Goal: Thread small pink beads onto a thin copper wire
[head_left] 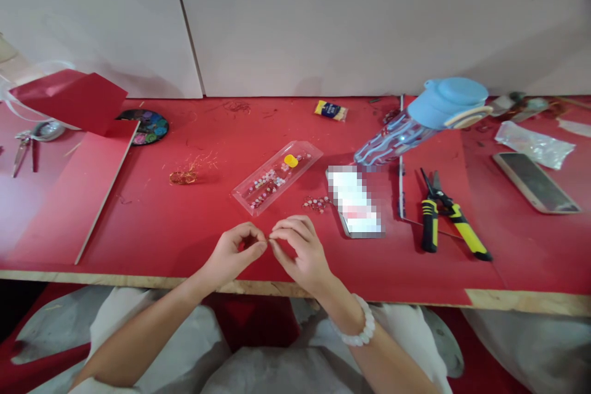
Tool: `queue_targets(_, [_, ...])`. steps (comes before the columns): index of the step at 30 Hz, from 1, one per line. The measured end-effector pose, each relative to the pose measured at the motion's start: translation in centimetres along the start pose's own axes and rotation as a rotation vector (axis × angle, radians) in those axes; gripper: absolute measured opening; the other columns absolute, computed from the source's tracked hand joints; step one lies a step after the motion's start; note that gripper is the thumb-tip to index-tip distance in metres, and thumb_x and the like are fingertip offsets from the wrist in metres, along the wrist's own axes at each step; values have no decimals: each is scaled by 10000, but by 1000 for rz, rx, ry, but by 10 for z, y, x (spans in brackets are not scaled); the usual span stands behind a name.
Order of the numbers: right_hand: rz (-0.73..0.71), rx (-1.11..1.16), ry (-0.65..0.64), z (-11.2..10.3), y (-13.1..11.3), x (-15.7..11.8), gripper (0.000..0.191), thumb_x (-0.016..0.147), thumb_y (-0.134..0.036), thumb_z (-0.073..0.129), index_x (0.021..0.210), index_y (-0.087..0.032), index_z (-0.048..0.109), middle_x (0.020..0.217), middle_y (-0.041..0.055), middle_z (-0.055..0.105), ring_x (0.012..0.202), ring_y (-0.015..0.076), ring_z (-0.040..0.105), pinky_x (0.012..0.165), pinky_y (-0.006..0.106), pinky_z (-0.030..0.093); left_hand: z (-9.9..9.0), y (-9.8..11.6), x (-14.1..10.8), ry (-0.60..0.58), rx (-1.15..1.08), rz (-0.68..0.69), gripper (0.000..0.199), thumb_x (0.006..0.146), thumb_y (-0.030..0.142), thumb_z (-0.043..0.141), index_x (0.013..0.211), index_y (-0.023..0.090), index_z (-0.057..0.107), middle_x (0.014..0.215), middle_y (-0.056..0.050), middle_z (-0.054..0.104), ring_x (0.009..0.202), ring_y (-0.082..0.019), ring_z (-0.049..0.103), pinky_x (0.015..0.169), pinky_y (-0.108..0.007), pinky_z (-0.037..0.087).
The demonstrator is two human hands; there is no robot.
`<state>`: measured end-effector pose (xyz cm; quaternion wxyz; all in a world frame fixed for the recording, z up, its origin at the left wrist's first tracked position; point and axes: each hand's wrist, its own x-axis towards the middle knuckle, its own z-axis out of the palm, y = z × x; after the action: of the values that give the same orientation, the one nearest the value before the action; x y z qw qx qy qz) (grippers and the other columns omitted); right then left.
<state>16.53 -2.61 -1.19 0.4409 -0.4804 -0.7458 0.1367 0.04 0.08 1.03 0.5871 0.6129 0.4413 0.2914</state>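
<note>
My left hand [237,252] and my right hand [300,249] meet fingertip to fingertip above the near part of the red tabletop [175,240]. Both are pinched closed on something tiny between them, too small to name. Just beyond lies a clear plastic tray [244,200] with small pink and white beads [265,184] and a yellow piece [290,160] in it. A small cluster of loose beads [316,202] rests on the table to the right of the tray. Off to the left sits a coil of copper-coloured wire [183,178]. A white bracelet circles my right wrist.
A lit phone [355,203] lies right of my hands, beside a leaning blue-capped bottle [415,120]. Farther right are yellow-black pruning shears [438,209] and a second phone [535,181]. At left are a board [108,191], red paper [69,98] and pliers [25,148]. A small packet [331,111] lies behind.
</note>
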Motion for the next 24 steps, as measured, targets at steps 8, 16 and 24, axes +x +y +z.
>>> queue_targets(8, [-32, -32, 40, 4, 2, -3, 185, 785, -94, 553, 919, -223, 554, 868, 53, 601, 858, 199, 512, 755, 372, 484, 0, -3, 2, -72, -368, -238, 224, 680, 337, 688, 669, 125, 618, 607, 19, 529, 579, -80, 451, 593, -205, 378])
queue_targets(16, [-36, -49, 32, 4, -2, -4, 166, 744, -177, 622, 889, -212, 549, 927, 68, 591, 908, 219, 481, 778, 409, 479, 1, -7, 2, 23, -450, -204, 177, 662, 296, 718, 667, 133, 650, 664, 10, 585, 645, -90, 508, 671, -214, 409])
queue_targets(24, [15, 61, 66, 7, -3, -2, 126, 752, -126, 609, 717, -225, 539, 844, 30, 615, 852, 194, 497, 736, 363, 476, 1, -9, 3, 95, -266, -52, 131, 667, 269, 708, 648, 142, 683, 696, -5, 540, 665, -104, 522, 656, -226, 423])
